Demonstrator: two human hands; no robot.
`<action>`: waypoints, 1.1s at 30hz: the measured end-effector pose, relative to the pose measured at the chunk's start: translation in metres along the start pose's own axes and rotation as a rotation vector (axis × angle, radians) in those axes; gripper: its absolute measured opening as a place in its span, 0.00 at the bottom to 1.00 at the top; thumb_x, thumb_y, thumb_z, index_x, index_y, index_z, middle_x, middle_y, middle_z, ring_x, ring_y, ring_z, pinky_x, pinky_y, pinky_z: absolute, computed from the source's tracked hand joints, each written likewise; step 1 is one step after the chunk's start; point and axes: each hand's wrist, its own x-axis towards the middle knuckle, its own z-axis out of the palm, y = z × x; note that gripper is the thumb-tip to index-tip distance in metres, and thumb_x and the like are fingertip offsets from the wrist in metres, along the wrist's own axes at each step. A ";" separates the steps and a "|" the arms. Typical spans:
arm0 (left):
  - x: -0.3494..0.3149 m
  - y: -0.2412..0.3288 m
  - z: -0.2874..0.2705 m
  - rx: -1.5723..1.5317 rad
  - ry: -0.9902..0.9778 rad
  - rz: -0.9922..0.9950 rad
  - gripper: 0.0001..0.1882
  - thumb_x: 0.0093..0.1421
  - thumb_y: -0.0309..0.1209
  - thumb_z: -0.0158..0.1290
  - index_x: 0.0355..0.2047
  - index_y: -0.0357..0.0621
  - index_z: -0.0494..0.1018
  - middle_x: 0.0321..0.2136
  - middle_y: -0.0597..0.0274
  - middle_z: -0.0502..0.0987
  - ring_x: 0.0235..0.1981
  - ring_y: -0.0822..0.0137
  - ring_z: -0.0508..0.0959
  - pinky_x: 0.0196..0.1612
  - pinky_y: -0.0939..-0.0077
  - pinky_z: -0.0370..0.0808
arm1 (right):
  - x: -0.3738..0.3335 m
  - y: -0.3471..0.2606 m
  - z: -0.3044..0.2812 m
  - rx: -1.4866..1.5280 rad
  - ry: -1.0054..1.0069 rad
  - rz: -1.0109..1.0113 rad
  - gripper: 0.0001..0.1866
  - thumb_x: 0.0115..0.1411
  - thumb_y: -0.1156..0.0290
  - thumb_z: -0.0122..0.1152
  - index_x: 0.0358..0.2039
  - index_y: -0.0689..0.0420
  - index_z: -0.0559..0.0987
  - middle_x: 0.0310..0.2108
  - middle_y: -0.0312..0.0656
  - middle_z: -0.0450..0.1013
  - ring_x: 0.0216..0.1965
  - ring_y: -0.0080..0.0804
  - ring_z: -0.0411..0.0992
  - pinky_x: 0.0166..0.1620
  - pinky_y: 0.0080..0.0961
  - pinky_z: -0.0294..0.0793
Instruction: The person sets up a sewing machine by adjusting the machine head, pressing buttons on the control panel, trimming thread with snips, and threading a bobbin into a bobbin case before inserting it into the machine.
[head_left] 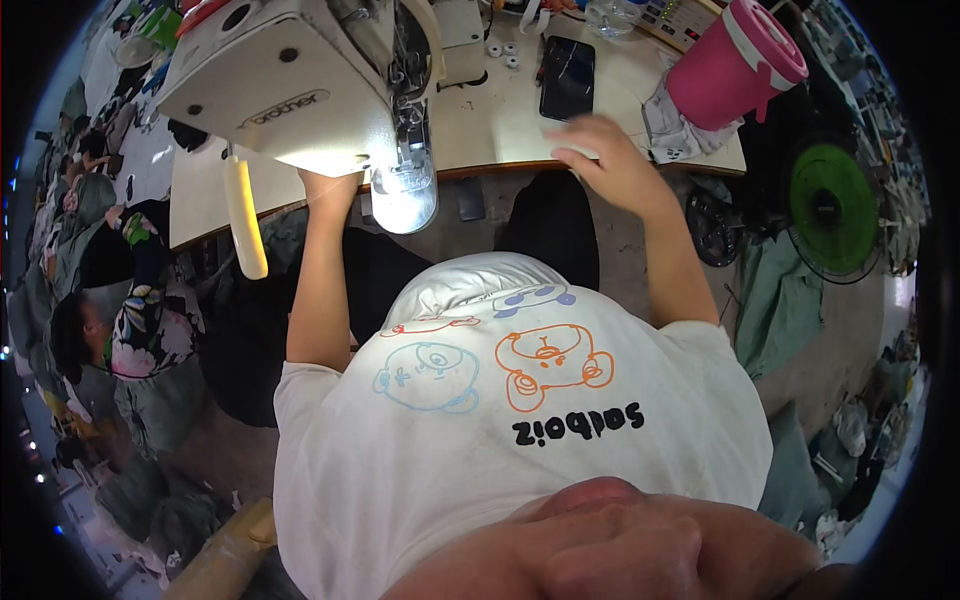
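A white sewing machine (275, 115) stands over the table at the upper left, its lit needle area behind a clear guard (405, 195). My left hand (332, 184) reaches under the machine head. Its fingers are hidden there, so what they touch cannot be seen. Above the table's front edge, my right hand (608, 160) is raised and slightly blurred, thumb apart from the fingers, with nothing visible in it. Just beyond it lies a black phone (568, 80). A yellow-cream handle (243, 215) hangs from the machine's left side.
On the pale table (490, 130), a pink jug (725, 75) stands on a white cloth (682, 128) at right. Small white spools (511, 50) lie near the machine. A green fan (828, 205) is at far right. Another person in floral clothing (150, 330) sits at left among fabric piles.
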 end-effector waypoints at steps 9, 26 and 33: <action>-0.008 0.012 0.002 0.209 0.163 0.129 0.17 0.58 0.37 0.62 0.42 0.38 0.82 0.39 0.45 0.84 0.41 0.42 0.82 0.45 0.53 0.79 | 0.145 0.055 0.003 -0.363 0.456 -0.077 0.17 0.61 0.62 0.70 0.49 0.54 0.86 0.36 0.43 0.84 0.36 0.46 0.82 0.44 0.39 0.80; -0.032 -0.004 0.000 -0.840 0.272 -0.178 0.18 0.66 0.25 0.60 0.55 0.35 0.71 0.44 0.55 0.80 0.43 0.65 0.81 0.48 0.70 0.79 | 0.073 -0.030 0.011 0.811 0.321 -0.169 0.18 0.60 0.82 0.71 0.51 0.64 0.80 0.46 0.41 0.81 0.45 0.25 0.80 0.51 0.23 0.80; -0.122 0.131 -0.067 -0.958 0.391 0.180 0.15 0.66 0.15 0.53 0.54 0.29 0.71 0.50 0.44 0.77 0.48 0.62 0.80 0.51 0.68 0.81 | 0.002 -0.075 0.038 1.063 0.126 -0.278 0.17 0.60 0.88 0.67 0.50 0.68 0.81 0.50 0.47 0.79 0.50 0.31 0.79 0.53 0.25 0.83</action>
